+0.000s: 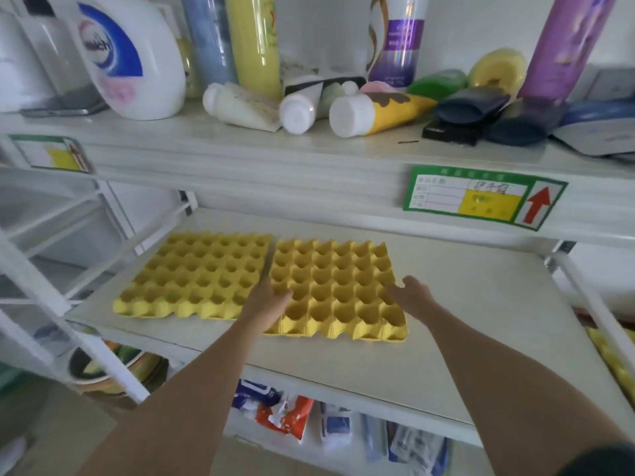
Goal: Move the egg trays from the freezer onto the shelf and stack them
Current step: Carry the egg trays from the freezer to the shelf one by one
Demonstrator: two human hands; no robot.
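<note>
Two yellow egg trays lie flat side by side on the middle shelf (464, 304). The left tray (196, 273) sits untouched near the shelf's left end. The right tray (336, 286) lies between my hands. My left hand (266, 298) rests on that tray's left edge, fingers over its rim. My right hand (412, 293) is at the tray's right edge with fingers spread, touching or just beside it. Neither tray is lifted. No freezer is in view.
The shelf above holds a white detergent jug (127, 56), tall bottles and lying tubes (371, 113). A green price label (481, 197) hangs on its front edge. Packets (285, 413) lie on the shelf below. A white rack frame (51, 269) stands at left.
</note>
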